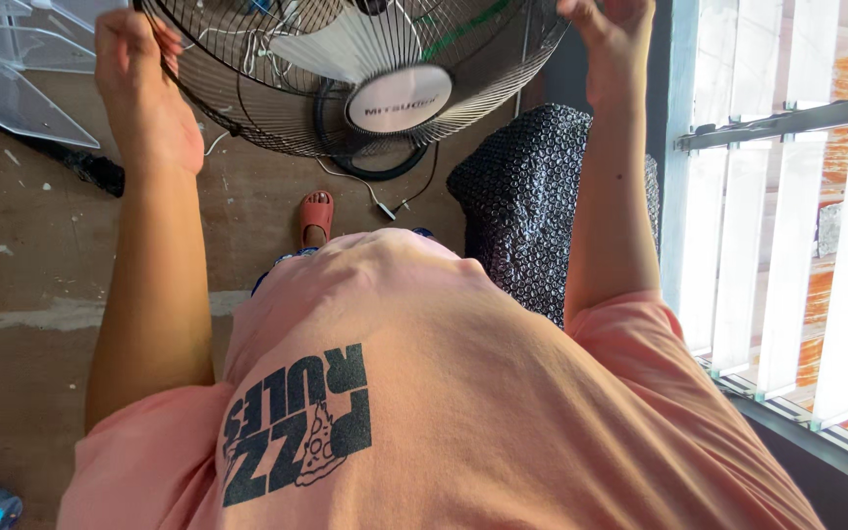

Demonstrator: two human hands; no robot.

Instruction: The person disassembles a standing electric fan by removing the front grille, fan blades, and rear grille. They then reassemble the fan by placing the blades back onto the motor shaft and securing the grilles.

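A round black wire fan guard (pixel 277 108) with white blades and a pale centre cap (pixel 397 98) fills the top of the head view. My left hand (pixel 144 88) grips the guard's left rim, fingers curled around the wire. At the guard's right rim my right hand (pixel 612 44) is closed on the edge, partly cut off by the frame. Both arms are raised in front of my pink shirt (pixel 424 393).
A black cable and plug (pixel 382 208) lie on the brown floor under the fan. A dark bubble-wrap bundle (pixel 532 206) stands to the right. Clear plastic blades (pixel 12 69) rest at top left. White window louvres (pixel 787 226) line the right side. My sandalled foot (pixel 315 216) shows below.
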